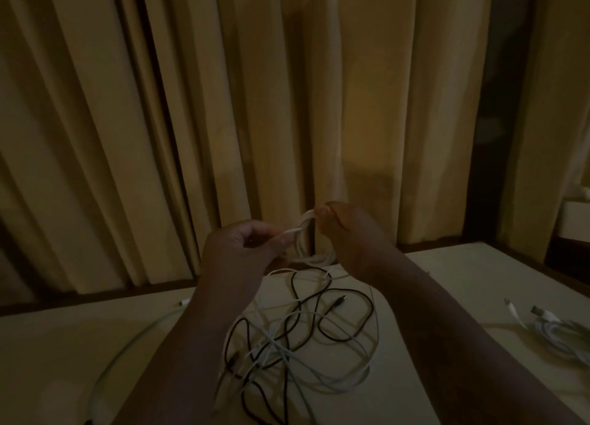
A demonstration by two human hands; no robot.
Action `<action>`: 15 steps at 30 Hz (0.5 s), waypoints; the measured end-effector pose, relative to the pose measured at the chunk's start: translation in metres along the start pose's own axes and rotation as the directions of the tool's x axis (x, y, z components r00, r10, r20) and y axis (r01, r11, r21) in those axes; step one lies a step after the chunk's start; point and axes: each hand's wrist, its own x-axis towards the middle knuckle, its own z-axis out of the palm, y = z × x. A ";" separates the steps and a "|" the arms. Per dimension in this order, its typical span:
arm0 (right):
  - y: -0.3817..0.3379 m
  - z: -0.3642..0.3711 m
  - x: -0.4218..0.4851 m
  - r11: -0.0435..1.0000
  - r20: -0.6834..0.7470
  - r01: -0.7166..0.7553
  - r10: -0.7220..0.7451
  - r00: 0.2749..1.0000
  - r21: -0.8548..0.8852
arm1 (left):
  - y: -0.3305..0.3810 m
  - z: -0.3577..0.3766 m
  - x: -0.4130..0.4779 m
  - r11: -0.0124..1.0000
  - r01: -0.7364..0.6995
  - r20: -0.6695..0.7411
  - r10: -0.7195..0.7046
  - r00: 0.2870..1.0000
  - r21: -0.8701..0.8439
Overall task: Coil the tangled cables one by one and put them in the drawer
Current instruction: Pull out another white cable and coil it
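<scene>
White coil (299,245) hung pinched at its top by the right hand (348,242), its loose end apparently pinched by the left hand (236,249) just leftward.

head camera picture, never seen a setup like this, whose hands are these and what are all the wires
No machine here: this is one picture from a camera worn on a person's head, looking forward and down, so both arms reaching in from below are the wearer's own. The right hand holds a small coil of white cable by its top, and the left hand pinches that cable's loose end. Below them, on a pale table, lies a tangle of black and white cables. A white bundle lies near the table's right edge, a pale cable curves along the left, and curtains hang behind.
</scene>
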 end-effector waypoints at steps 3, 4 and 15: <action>-0.001 -0.007 -0.001 0.994 0.148 -0.034 0.018 0.989 0.107 | -0.002 -0.010 0.005 0.990 -0.063 -0.028 0.067 0.997 0.127; -0.001 -0.009 -0.002 0.988 0.194 -0.064 0.035 0.980 0.143 | -0.002 -0.013 0.006 0.981 -0.083 -0.028 0.089 0.996 0.177; -0.002 -0.020 -0.008 0.912 0.382 -0.137 -0.023 0.924 0.386 | -0.017 -0.013 0.012 0.857 -0.279 -0.016 0.317 0.948 0.434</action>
